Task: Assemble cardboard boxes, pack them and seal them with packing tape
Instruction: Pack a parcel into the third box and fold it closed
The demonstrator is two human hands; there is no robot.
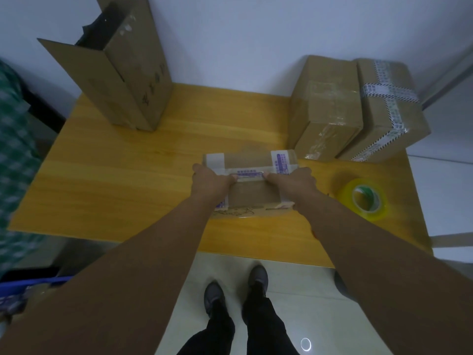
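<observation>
A small cardboard box (249,190) lies on the yellow wooden table (128,180), taped with white and purple printed strips. My left hand (211,179) rests on its left side and my right hand (291,179) on its right side. Both thumbs press on the tape seam along the middle of the top; the fingers wrap over the box's sides. A roll of clear yellowish packing tape (363,198) lies on the table to the right of my right hand.
A tall open carton (122,80) with dark contents stands at the back left. Two sealed boxes, one (327,108) beside the other (389,108), sit at the back right against the wall. A person in a green checked garment (12,155) is at the left edge.
</observation>
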